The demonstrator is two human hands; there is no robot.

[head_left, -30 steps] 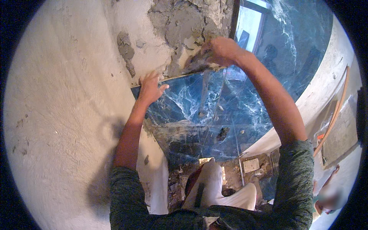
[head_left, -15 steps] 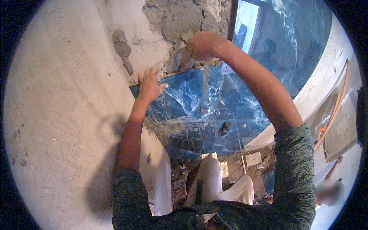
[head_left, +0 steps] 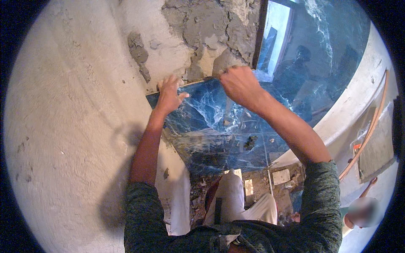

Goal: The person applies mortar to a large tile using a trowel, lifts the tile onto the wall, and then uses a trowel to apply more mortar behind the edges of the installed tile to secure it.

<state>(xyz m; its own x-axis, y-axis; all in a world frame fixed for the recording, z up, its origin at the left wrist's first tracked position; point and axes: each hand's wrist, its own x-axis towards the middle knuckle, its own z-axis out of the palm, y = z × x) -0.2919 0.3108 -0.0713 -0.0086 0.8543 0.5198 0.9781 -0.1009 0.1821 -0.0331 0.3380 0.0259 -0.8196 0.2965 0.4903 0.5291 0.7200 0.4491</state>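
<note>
11 o'clock: left hand (head_left: 169, 96) splayed, gripping nothing, at blue tile (head_left: 202, 101) edge | 1 o'clock: right hand (head_left: 239, 83) curled, grip I can't tell | risk: uneven pressure could shift tile

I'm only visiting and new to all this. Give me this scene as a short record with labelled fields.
Left hand: spread, at the upper edge of a blue marbled tile
Right hand: closed, near that same edge; whether it grips anything is unclear
Above the tile: rough grey mortar
Left side: pale, rough wall
Upper right: glossy blue surface with reflections
Lower right: another person, partly in view
</note>
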